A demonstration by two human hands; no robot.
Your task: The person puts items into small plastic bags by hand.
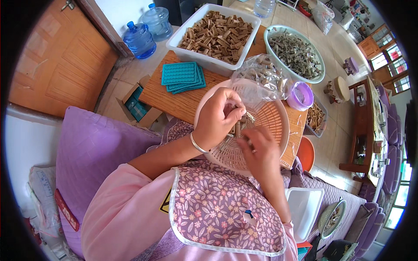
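Note:
My left hand (220, 114) is closed in a pinch above a pale pink slotted basket (275, 124) at the table's near edge. A small tan piece and thin pale strands show by its fingertips, too small to name. Lower and to the right, my right hand (261, 150) has its fingers curled together over the basket, slightly smeared by motion. Whatever its fingers hold is hidden. Between the hands, a few small tan pieces (236, 128) appear in front of the basket's slots.
Beyond the basket stand a white tub (174, 45) of small brown pieces, a pale green basin (320, 65) of greyish pieces, a clear plastic bag (261, 71) and a purple container (300, 96). Teal textured sheets (179, 74) lie stacked on the wooden table (152, 87). An orange basin (306, 153) stands right.

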